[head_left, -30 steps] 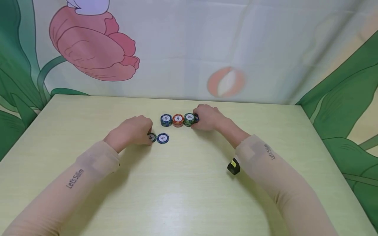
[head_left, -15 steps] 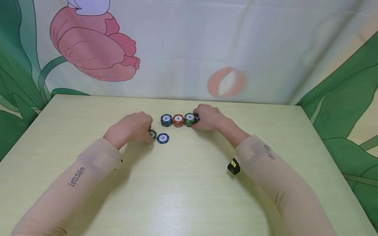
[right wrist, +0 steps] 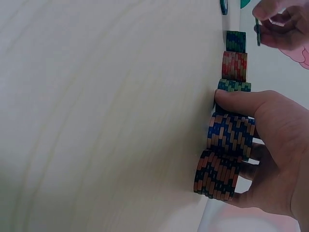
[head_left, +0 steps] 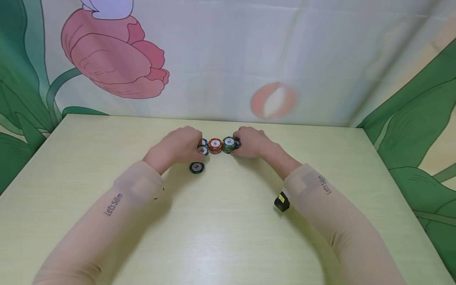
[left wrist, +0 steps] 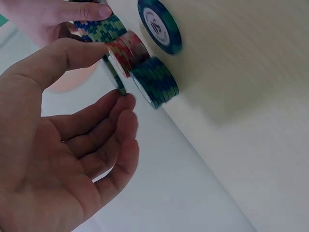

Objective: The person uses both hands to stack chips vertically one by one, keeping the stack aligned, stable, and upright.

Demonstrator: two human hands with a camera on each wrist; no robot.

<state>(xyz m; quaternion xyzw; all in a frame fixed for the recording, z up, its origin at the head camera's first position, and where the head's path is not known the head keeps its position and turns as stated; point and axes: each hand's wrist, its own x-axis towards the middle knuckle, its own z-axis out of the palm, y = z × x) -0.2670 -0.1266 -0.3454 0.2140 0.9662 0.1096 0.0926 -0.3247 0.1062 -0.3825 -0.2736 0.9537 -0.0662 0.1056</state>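
Poker chips stand in a row of stacks at the table's far side. My left hand [head_left: 176, 146] pinches one green poker chip [left wrist: 115, 75] between thumb and fingertips, in front of the blue stack [right wrist: 236, 41], which it partly hides in the head view. To the right come a red stack [head_left: 215, 145] and a green stack [head_left: 228, 145]. My right hand [right wrist: 275, 150] holds round the row's right end, thumb against the green stack and fingers behind the dark blue stack [right wrist: 231, 133] and black stack [right wrist: 217, 175]. A lone blue chip [head_left: 196, 168] lies flat nearer me.
The pale wooden table [head_left: 228, 237] spreads out in front of the stacks. Behind its far edge hangs a printed cloth [head_left: 213, 59] with flowers and leaves. A small black device [head_left: 282, 201] shows at the right sleeve.
My left hand has picked up the green chip beside the lone blue chip and moved it right and farther away, to the blue stack. The right hand has stayed in place.
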